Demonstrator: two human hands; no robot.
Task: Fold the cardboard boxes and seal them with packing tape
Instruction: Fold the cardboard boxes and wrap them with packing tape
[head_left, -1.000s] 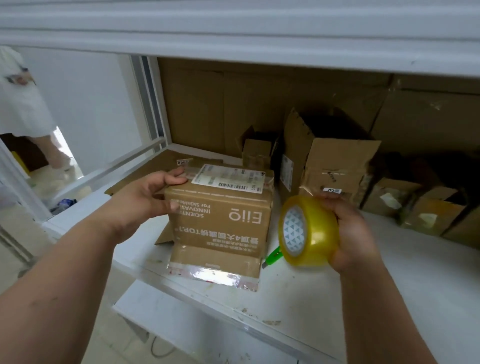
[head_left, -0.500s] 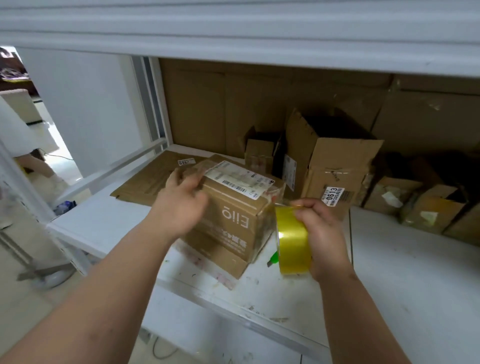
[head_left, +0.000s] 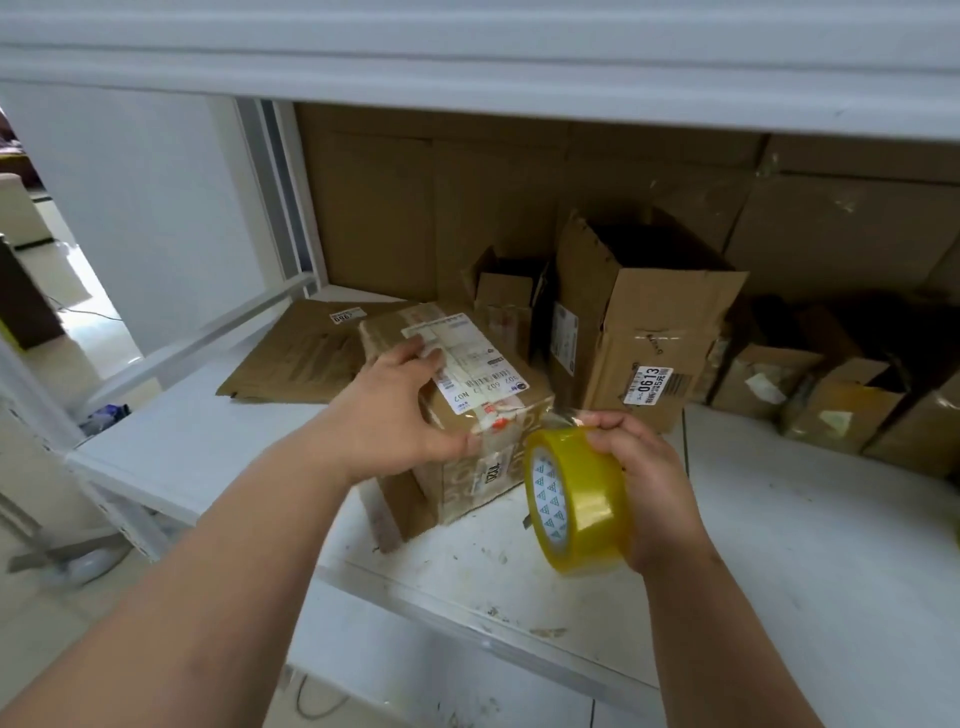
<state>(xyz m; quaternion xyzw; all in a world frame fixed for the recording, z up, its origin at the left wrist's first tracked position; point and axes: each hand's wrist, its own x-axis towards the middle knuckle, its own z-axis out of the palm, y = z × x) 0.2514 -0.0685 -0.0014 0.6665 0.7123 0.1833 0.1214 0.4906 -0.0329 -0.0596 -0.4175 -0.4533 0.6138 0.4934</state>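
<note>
Two bare forearms, no sleeves, watch or rings visible; left hand and right hand ungloved, nails short.

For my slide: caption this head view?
Left hand steadies box while right hand holds tape roll beside it.
</note>
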